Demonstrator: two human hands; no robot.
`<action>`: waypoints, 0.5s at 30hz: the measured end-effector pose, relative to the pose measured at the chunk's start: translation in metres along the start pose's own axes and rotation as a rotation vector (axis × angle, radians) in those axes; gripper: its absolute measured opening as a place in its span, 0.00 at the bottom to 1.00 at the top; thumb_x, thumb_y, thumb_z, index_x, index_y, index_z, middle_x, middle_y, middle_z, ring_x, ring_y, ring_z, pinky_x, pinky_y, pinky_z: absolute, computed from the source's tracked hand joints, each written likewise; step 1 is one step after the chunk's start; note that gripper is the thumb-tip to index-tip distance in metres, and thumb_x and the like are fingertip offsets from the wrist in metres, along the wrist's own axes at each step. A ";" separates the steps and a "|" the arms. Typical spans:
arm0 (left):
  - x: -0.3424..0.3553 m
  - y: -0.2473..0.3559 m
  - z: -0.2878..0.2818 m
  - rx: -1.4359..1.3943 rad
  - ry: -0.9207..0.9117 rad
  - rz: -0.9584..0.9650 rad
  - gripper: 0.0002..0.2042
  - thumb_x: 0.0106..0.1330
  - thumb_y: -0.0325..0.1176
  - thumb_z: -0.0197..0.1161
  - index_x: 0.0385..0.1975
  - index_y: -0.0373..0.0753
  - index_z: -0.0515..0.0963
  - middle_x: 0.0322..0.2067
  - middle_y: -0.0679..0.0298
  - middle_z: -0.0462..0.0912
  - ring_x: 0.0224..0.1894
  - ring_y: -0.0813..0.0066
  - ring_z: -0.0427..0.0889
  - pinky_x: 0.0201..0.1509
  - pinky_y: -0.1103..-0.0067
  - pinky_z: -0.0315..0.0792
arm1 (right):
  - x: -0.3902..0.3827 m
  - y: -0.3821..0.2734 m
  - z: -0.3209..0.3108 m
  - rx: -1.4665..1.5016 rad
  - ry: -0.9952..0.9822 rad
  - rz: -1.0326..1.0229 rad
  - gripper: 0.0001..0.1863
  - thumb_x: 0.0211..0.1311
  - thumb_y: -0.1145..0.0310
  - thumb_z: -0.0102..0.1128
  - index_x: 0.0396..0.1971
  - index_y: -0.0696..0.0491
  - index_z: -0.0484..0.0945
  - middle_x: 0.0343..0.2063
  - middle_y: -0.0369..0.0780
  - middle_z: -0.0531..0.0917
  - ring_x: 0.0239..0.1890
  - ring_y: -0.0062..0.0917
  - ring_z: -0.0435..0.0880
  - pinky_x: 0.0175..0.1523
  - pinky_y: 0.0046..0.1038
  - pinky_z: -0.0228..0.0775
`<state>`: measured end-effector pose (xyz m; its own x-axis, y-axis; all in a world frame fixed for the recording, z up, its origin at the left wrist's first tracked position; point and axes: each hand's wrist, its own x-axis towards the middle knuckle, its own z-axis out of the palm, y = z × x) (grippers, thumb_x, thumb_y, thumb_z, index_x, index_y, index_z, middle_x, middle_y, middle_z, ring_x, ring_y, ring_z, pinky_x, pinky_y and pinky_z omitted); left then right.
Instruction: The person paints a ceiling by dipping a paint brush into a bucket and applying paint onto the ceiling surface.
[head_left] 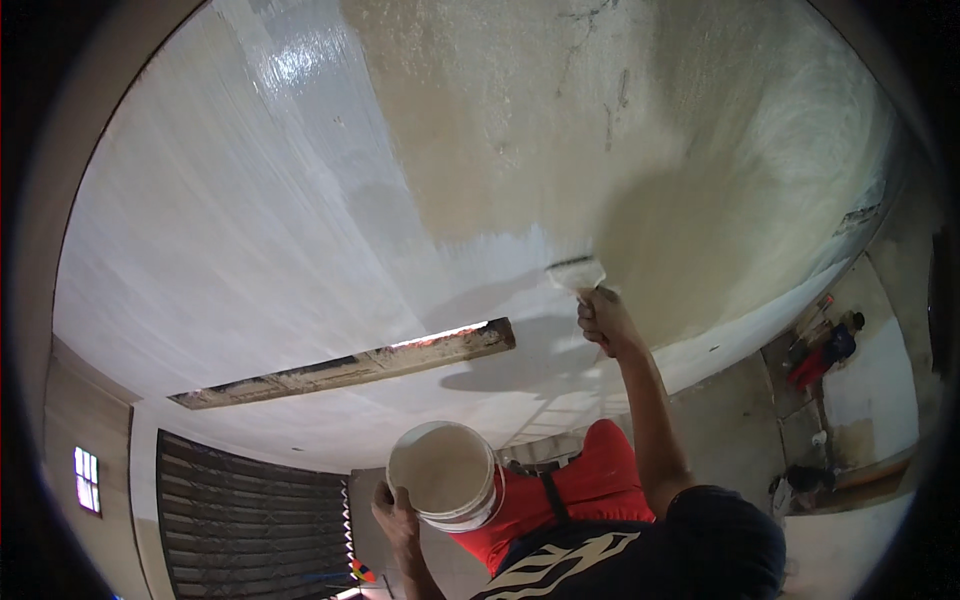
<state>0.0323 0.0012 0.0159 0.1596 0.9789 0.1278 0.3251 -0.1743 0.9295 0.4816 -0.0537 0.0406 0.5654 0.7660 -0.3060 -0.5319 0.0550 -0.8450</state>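
Note:
My right hand is closed round the handle of a wide flat paintbrush, its bristle edge against the big plastered surface in front of me. White coating covers the left part and a strip below the brush. Above it and to its right, a beige area shows, with an uneven white edge near the bristles. Low in the view, my left hand grips the left side of a white plastic bucket by its rim. Pale material is visible inside the bucket, though its level is hard to judge.
A long narrow slot with rough edges is cut into the surface left of my right hand. A slatted dark gate stands at lower left, near a small window. Far below on the right is another person.

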 end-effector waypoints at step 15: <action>-0.001 -0.019 0.003 -0.012 -0.025 0.005 0.17 0.60 0.35 0.55 0.23 0.26 0.60 0.18 0.61 0.56 0.23 0.77 0.55 0.23 0.70 0.50 | 0.052 0.148 -0.097 0.088 0.031 0.226 0.10 0.72 0.60 0.54 0.32 0.45 0.64 0.18 0.29 0.65 0.12 0.13 0.59 0.13 0.18 0.44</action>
<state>0.0286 0.0032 -0.0030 0.1844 0.9750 0.1243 0.3129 -0.1781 0.9329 0.4931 -0.0679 -0.1432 0.4438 0.7453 -0.4976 -0.6996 -0.0589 -0.7121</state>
